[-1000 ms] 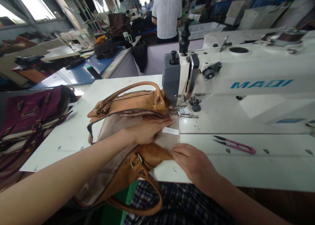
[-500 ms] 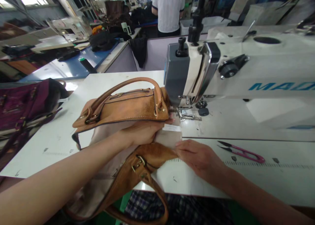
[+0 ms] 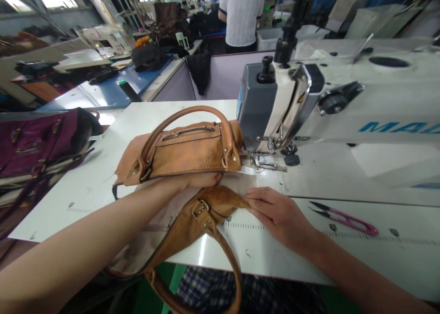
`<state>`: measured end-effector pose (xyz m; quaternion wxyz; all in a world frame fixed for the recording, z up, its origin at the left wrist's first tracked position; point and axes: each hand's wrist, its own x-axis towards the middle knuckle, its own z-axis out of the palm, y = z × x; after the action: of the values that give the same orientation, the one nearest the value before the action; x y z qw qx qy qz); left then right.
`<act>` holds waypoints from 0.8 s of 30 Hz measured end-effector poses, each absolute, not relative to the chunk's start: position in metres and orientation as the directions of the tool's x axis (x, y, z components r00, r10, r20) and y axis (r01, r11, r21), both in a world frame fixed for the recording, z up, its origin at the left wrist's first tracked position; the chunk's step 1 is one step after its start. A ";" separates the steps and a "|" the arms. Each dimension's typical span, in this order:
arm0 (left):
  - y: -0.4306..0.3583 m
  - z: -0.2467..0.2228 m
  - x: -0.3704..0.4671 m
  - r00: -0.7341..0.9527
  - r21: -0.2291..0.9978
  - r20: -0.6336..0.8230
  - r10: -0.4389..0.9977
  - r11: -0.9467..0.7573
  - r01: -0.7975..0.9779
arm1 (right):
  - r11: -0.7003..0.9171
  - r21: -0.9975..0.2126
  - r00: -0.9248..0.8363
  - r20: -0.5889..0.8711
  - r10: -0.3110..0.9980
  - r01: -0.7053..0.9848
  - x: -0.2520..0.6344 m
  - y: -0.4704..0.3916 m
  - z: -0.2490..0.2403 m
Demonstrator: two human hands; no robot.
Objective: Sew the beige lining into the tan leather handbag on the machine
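A tan leather handbag point(image 3: 185, 151) lies opened out on the white sewing table point(image 3: 82, 185), its pale lining point(image 3: 240, 181) spread toward the presser foot point(image 3: 266, 162) of a white sewing machine point(image 3: 343, 107). My left hand point(image 3: 195, 181) reaches under the bag's far half and presses down on the lining there. My right hand point(image 3: 278, 213) lies flat on the table edge, fingertips pinching the near tan flap point(image 3: 220, 201) where it meets the lining. One bag handle arches over the far half; the other hangs off the table front.
Pink thread snips point(image 3: 347, 217) lie on the table right of my right hand. A purple handbag point(image 3: 37, 144) sits at the left edge. Behind, a blue-topped bench point(image 3: 106, 94) holds dark fabric, and a person in a white shirt point(image 3: 242, 11) stands with back turned.
The bag's far half has slid toward the needle and turned more upright. My left hand has slipped further beneath it, and my right hand has shifted up along the flap.
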<state>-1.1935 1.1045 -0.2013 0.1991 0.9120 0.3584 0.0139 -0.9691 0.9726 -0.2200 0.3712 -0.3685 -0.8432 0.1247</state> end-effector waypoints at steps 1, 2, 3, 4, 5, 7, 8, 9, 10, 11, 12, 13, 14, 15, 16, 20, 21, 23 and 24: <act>1.099 -0.192 -1.194 0.748 0.374 -0.113 0.654 -0.669 0.642 | 0.685 -0.498 -0.443 0.526 0.726 0.532 -0.968 0.972 -0.220; 1.092 -0.180 -1.194 0.761 0.381 -0.096 0.642 -0.683 0.624 | 0.673 -0.513 -0.433 0.518 0.738 0.533 -0.967 0.971 -0.220; 1.081 -0.168 -1.194 0.780 0.392 -0.070 0.622 -0.702 0.594 | 0.663 -0.526 -0.424 0.513 0.747 0.532 -0.965 0.971 -0.220; 1.069 -0.156 -1.194 0.802 0.403 -0.046 0.596 -0.724 0.560 | 0.657 -0.538 -0.421 0.507 0.753 0.528 -0.964 0.970 -0.220; 1.054 -0.145 -1.193 0.823 0.406 -0.045 0.566 -0.743 0.533 | 0.652 -0.548 -0.421 0.500 0.757 0.524 -0.964 0.969 -0.219; 1.020 -0.131 -1.192 0.838 0.385 -0.127 0.531 -0.752 0.535 | 0.651 -0.560 -0.436 0.483 0.759 0.513 -0.963 0.968 -0.217; 1.003 -0.129 -1.192 0.830 0.372 -0.171 0.530 -0.746 0.553 | 0.658 -0.556 -0.452 0.478 0.753 0.507 -0.964 0.967 -0.215; 0.986 -0.129 -1.192 0.821 0.365 -0.188 0.540 -0.737 0.569 | 0.670 -0.549 -0.467 0.481 0.742 0.501 -0.965 0.965 -0.214; 0.972 -0.132 -1.192 0.814 0.362 -0.168 0.556 -0.734 0.575 | 0.682 -0.538 -0.474 0.491 0.731 0.495 -0.966 0.963 -0.213; 0.959 -0.137 -1.193 0.811 0.359 -0.118 0.573 -0.737 0.573 | 0.698 -0.519 -0.474 0.512 0.716 0.493 -0.967 0.960 -0.211; 0.949 -0.143 -1.194 0.806 0.352 -0.054 0.589 -0.744 0.568 | 0.715 -0.492 -0.472 0.538 0.698 0.497 -0.968 0.957 -0.210; 0.941 -0.149 -1.195 0.794 0.340 0.002 0.608 -0.747 0.571 | 0.728 -0.458 -0.466 0.564 0.681 0.510 -0.968 0.954 -0.209; 0.935 -0.155 -1.197 0.775 0.328 0.042 0.630 -0.742 0.585 | 0.734 -0.423 -0.457 0.586 0.669 0.532 -0.969 0.950 -0.208; 0.931 -0.160 -1.199 0.752 0.319 0.066 0.656 -0.728 0.607 | 0.732 -0.392 -0.448 0.601 0.663 0.557 -0.969 0.946 -0.208; 0.929 -0.164 -1.202 0.731 0.314 0.074 0.679 -0.711 0.629 | 0.725 -0.369 -0.439 0.607 0.662 0.582 -0.969 0.942 -0.207; 0.935 -0.168 -1.207 0.749 0.239 0.108 0.653 -0.749 0.619 | 0.676 -0.387 -0.397 0.588 0.704 0.627 -0.972 0.934 -0.210; 0.940 -0.166 -1.206 0.784 0.185 0.132 0.607 -0.792 0.582 | 0.664 -0.402 -0.397 0.568 0.721 0.631 -0.974 0.933 -0.211; 0.950 -0.159 -1.204 0.857 0.059 0.155 0.491 -0.871 0.489 | 0.648 -0.423 -0.417 0.519 0.746 0.633 -0.978 0.931 -0.213; 0.955 -0.155 -1.202 0.888 0.004 0.134 0.440 -0.896 0.443 | 0.648 -0.430 -0.435 0.497 0.751 0.628 -0.980 0.930 -0.214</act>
<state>-1.2022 0.9548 -0.1548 -0.0131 0.9715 0.2273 0.0659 -0.9795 0.9302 -0.2138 0.3390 -0.4096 -0.8420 0.0906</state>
